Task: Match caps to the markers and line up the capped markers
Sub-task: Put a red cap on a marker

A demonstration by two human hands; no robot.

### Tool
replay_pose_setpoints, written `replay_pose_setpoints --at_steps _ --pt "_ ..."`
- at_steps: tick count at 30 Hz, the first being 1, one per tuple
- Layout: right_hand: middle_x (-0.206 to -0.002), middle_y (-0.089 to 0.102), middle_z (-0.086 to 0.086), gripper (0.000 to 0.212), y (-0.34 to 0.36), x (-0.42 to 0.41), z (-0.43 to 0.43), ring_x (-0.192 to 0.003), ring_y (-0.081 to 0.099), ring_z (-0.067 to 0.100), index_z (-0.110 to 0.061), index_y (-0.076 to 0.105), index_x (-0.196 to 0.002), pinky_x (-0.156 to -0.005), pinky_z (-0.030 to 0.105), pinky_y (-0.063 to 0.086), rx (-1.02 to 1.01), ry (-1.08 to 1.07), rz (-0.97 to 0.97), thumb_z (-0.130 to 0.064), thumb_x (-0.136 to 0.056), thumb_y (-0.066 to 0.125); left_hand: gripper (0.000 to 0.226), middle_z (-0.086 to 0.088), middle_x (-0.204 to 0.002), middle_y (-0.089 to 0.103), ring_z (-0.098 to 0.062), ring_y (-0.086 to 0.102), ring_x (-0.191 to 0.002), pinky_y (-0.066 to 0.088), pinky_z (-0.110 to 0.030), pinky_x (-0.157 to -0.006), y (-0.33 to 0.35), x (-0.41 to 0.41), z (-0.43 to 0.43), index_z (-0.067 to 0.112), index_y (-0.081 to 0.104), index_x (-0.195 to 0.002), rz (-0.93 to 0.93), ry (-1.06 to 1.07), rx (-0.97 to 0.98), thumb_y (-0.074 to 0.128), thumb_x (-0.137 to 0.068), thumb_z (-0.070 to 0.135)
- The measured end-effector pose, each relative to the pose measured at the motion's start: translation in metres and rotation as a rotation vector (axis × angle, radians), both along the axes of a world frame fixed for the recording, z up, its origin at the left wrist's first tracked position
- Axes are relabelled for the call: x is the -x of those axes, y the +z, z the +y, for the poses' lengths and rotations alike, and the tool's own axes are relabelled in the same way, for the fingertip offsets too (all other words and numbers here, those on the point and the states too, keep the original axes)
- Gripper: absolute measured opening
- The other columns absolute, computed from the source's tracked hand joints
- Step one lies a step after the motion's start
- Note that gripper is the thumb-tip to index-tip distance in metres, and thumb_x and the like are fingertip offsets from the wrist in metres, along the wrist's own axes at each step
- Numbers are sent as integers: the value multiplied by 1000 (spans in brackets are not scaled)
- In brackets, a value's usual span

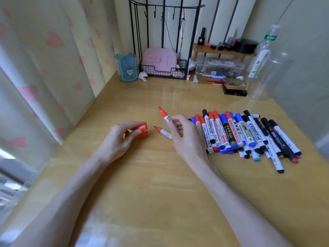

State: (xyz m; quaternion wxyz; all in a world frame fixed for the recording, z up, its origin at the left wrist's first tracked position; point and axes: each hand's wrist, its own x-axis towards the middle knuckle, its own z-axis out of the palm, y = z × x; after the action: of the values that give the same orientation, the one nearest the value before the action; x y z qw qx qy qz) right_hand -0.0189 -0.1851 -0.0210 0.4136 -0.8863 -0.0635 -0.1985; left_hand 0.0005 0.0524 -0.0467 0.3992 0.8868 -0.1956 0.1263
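The left hand (117, 138) is pinching a red cap (141, 127) just above a second cap (143, 135) lying on the desk (142, 184). The right hand (185, 138) is gripping an uncapped red marker (164, 115) (tip pointing up and left). A second marker (162, 131) is lying under that hand, near the capped pile (249, 134).

Head camera, looking forward-down over desk (142, 175), close, wide-angle.

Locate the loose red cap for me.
In the head view, the loose red cap lies on the desk left of centre, just nearer the camera than the held red cap in the left hand.
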Motion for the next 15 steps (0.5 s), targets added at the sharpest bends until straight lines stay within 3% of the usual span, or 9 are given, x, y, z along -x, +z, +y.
replay_pose_setpoints --at_steps 5,8,11,12,15 --pt "-87 71 -9 20 5 -5 -17 -73 71 16 -20 68 -110 -65 45 58 -235 27 22 -37 -103 61 15 39 -102 68 2 62 -88 44 -21 -77 -1 -4 -7 37 71 -111 22 31 38 68 -101 27" --pt "-89 69 -9 19 5 -8 -26 -73 68 14 -24 69 -112 -63 38 56 -180 60 33 -38 -103 61 13 26 -102 72 -3 62 -86 46 -23 -77 -4 -8 -7 33 73 -111 64 29 66 69 -101 27" --pt "-94 63 -9 16 5 -7 -31 -81 59 5 -24 72 -115 -66 14 44 -21 91 -30 -31 -102 64 14 12 -103 74 -9 65 -89 49 -26 -78 -5 -9 -7 27 76 -113 74 18 72 71 -100 27" --pt "-95 61 -9 16 5 -6 -31 -80 58 5 -24 73 -115 -66 14 42 47 86 -63 -28 -102 64 14 10 -102 74 -11 65 -89 49 -25 -78 -4 -8 -8 27 76 -112 69 15 75 71 -99 27" --pt "-97 60 -8 14 4 -4 -28 -79 58 14 -26 74 -111 -74 34 46 247 57 -170 -22 -98 68 14 9 -99 75 -10 66 -92 46 -20 -78 -1 -7 -9 25 78 -109 39 5 91 74 -96 28"
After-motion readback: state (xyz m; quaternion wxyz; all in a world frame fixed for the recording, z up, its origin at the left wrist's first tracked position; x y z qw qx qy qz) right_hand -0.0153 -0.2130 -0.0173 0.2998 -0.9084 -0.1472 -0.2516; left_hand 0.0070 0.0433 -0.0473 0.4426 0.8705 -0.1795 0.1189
